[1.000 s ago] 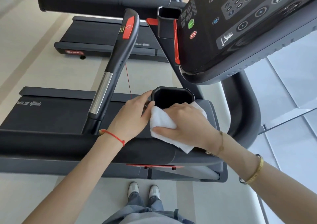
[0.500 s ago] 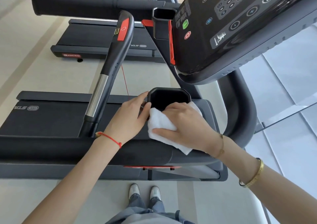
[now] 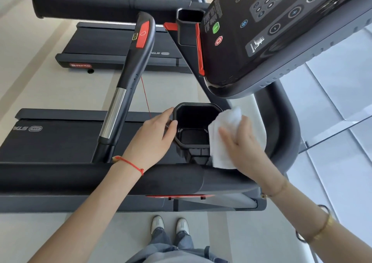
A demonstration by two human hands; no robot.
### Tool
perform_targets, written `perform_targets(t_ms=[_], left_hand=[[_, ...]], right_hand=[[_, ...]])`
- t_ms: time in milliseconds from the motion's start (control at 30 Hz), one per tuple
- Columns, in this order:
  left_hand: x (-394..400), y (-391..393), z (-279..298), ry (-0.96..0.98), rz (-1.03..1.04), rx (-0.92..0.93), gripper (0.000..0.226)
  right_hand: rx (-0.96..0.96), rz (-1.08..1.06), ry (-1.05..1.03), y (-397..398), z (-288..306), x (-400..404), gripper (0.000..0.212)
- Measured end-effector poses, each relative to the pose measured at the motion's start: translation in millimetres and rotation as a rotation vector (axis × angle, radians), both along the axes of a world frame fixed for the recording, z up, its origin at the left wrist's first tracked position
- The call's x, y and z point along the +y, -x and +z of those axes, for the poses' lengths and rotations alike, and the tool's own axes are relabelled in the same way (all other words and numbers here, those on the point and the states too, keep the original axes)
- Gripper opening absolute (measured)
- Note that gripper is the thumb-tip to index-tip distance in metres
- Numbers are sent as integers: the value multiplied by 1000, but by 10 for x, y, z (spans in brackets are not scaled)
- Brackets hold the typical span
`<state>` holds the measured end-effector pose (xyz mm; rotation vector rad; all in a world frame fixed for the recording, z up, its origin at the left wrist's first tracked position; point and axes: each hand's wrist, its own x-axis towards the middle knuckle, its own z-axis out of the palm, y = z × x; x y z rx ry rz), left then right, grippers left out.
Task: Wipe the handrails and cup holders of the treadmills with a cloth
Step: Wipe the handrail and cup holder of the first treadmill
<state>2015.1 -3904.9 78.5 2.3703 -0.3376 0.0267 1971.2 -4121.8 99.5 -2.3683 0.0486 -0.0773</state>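
The near treadmill [image 3: 60,142] fills most of the view, with a second treadmill [image 3: 112,47] lying beyond it across the pale floor [image 3: 40,85], and nothing visible shows whether that farther machine has been cleaned. On the near machine the console [image 3: 281,31] hangs above, the long padded handrail [image 3: 80,178] runs across the front, and an upright handrail [image 3: 128,75] with a red button rises to the left; neither is being touched, and whether they have been wiped cannot be told, so they are judged to be possibly still outstanding. The work in hand is judged to be the cup holder [image 3: 193,130], a black octagonal well set just below the console. A second, smaller cup holder [image 3: 189,25] is seen higher up beside the console and is apart from both hands, so it is taken as probably still to be done. The white cloth [image 3: 223,142] is pressed against the right rim and outer side of the lower cup holder, draped partly over its edge. It is held there by the right hand [image 3: 241,148], whose fingers [image 3: 225,133] are laid fairly straight over the cloth, pressing rather than gripping. The left hand [image 3: 153,138] is rested on the left rim, its fingers [image 3: 169,111] loosely extended and touching the edge, apparently steadying it. The bottom of the well is not yet reached by the cloth.
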Motion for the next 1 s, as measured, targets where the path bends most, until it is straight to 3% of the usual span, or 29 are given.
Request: perform_targets(t_ms=[200,467,567,1000], left_hand=[[-4,9,15,-1,5,4,49],[-9,0,12,-4,3,13,49],[-4,4,13,4,6,18,49],[-2,0,-9,34,18,-2,45]], right_hand=[[61,84,70,-504,104,83,37],[-66,179,175,-118,65,45,44],[-130,281,322,-249,102,102,47],[-197,685,571,-933,195,240,45]])
